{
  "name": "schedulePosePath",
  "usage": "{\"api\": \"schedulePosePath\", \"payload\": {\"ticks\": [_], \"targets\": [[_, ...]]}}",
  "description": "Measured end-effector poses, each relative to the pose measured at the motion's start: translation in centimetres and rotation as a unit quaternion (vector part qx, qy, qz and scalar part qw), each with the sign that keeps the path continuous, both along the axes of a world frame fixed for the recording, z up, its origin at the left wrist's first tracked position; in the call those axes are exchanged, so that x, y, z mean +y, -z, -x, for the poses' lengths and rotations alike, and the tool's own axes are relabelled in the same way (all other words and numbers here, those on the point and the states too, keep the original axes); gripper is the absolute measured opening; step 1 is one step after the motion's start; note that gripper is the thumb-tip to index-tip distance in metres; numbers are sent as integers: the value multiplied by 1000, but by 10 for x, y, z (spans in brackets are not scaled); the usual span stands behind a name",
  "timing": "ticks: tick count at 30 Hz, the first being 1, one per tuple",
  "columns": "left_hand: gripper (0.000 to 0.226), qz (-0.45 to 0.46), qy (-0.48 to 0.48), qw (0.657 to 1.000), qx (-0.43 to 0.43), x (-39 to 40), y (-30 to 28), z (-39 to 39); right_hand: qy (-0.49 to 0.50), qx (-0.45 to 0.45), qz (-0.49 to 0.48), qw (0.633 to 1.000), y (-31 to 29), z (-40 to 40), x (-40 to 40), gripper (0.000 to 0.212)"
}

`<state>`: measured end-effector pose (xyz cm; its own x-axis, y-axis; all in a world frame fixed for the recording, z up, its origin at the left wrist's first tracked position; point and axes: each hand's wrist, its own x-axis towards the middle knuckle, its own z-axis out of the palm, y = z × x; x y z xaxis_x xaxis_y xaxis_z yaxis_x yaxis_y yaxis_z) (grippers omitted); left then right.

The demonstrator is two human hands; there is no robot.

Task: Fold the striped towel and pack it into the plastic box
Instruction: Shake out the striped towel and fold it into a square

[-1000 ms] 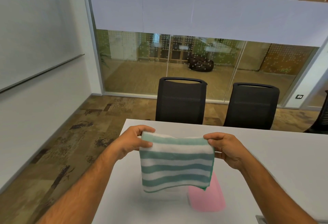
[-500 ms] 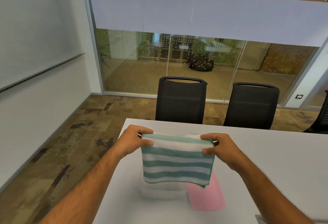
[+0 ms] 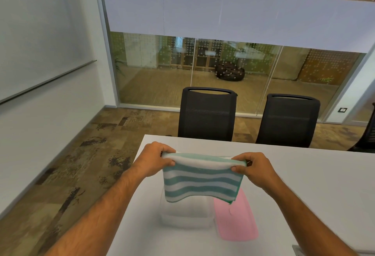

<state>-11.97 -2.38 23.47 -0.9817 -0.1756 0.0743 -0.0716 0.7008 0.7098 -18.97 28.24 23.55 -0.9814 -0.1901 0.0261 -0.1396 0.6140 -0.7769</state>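
left hand [image 3: 155,159]: fingers pinched on the towel's top left corner, thumb in front, holding it up
right hand [image 3: 256,169]: fingers closed on the top right corner, thumb under the edge, same pinch
striped towel [image 3: 200,180]: green and white, in the air between both hands, hanging above the table, already doubled over; bottom edge wavy, right bottom corner sags lower
plastic box [image 3: 187,214]: clear, open, on the table right under the hanging towel, partly hidden behind it; looks empty as far as I can tell
pink lid [image 3: 236,222]: flat on the table, just beside the box on its right
table [image 3: 304,184]: white, two black chairs [image 3: 207,115] behind the far edge
change: vs a second ago the hands dropped and tipped forward, top edge rolled over toward the far side, hang looks shorter, box shows more below it
meaning: fold seems about done, towel lined up over the box; packing not yet done
next: probably lower it in, maybe one more fold if too wide for the box
risk: loose right corner could snag on the rim or land on the lid
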Motion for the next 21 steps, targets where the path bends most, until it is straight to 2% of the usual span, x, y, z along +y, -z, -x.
{"api": "schedulePosePath", "payload": {"ticks": [4,6,8,11,17,21], "targets": [[25,35,-12,999,31,1,0,2,6,64,-63,996,-1,0,1,13],[21,55,-28,996,57,1,-1,3,1,75,-40,996,-1,0,2,10],[18,56,-29,995,77,1,-1,5,-26,50,2,998,-1,1,4,7],[15,-14,-11,998,68,0,-3,5,-50,26,38,998,1,2,7,3],[15,-137,5,988,78,5,-9,3,-72,-18,134,988,2,0,12,10],[11,-154,40,983,88,14,-15,1,-94,-48,149,983,4,2,20,9]]}}
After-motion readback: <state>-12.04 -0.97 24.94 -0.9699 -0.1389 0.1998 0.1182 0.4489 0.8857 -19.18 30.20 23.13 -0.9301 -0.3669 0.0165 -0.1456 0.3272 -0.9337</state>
